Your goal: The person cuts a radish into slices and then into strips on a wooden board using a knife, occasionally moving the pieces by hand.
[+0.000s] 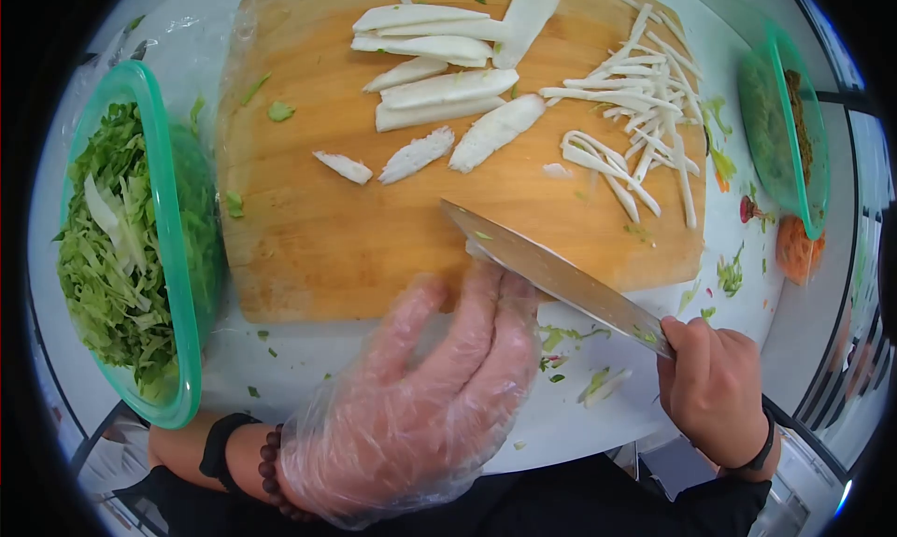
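My right hand, bare, is closed round the handle of a large kitchen knife. The blade points up and left across the front part of the wooden cutting board. My left hand wears a clear plastic glove; its fingers are stretched out over the board's front edge, with the fingertips right beside the blade. A small white bit shows at those fingertips. Farther back lie thick white vegetable slices, with smaller pieces in front of them. Thin white vegetable strips lie heaped at the board's right side.
At the left stands a green-rimmed tub full of shredded lettuce. Another green tub with brown contents is at the right, near some orange shreds. Green scraps are scattered over the white table.
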`<state>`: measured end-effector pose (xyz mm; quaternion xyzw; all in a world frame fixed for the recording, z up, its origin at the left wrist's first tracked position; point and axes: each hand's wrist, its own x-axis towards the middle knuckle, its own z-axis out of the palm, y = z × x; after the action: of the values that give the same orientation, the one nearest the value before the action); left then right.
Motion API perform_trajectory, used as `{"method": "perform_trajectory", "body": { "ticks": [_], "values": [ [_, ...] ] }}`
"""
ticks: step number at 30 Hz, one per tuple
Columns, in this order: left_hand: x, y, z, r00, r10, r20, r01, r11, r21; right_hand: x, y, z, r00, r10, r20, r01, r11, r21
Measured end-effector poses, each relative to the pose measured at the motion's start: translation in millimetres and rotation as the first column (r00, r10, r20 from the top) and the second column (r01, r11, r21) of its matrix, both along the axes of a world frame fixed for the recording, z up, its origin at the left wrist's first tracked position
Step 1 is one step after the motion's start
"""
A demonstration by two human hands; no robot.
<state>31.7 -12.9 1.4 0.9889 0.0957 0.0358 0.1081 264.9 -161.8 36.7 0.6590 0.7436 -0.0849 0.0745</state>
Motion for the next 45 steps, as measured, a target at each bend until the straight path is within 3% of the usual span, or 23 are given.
{"method": "perform_trajectory", "body": {
  "ticks": [2,8,11,14,18,32,37,42,45],
  "values": [
    [-1,-1,-6,1.000,-0.006,0.024,0.004,0.998,0.061,2,2,1,1.000,0.013,-0.004,-0.013,1.000,0.007],
    [-1,-3,-10,0.997,0.024,0.076,-0.024,1.000,-0.001,0,8,3,0.999,0.006,-0.036,-0.004,0.997,0.073],
    [-3,-1,1,1.000,-0.001,0.002,0.001,1.000,-0.015,-2,7,0,0.999,0.018,-0.041,-0.014,0.996,0.088],
    [-2,-3,-7,0.998,0.008,0.067,-0.011,0.999,0.045,-1,6,-1,1.000,0.004,-0.024,-0.002,0.996,0.088],
    [1,-3,2,1.000,0.029,0.007,-0.029,0.999,-0.021,0,3,-3,0.999,-0.020,-0.043,0.024,0.995,0.096],
    [-1,-4,-8,0.999,0.031,0.039,-0.032,0.999,0.040,5,3,1,0.999,-0.004,-0.035,0.005,1.000,0.027],
    [1,-3,-5,0.996,0.061,0.070,-0.060,0.998,-0.022,11,21,-3,0.996,0.036,-0.076,-0.038,0.999,-0.024],
    [0,-4,-4,0.996,0.025,0.081,-0.031,0.997,0.076,-2,47,-7,0.997,-0.021,-0.074,0.024,0.999,0.044],
    [0,-2,-6,0.995,0.014,0.100,-0.023,0.995,0.095,-2,47,-3,0.980,-0.083,-0.179,0.092,0.995,0.041]
  ]
}}
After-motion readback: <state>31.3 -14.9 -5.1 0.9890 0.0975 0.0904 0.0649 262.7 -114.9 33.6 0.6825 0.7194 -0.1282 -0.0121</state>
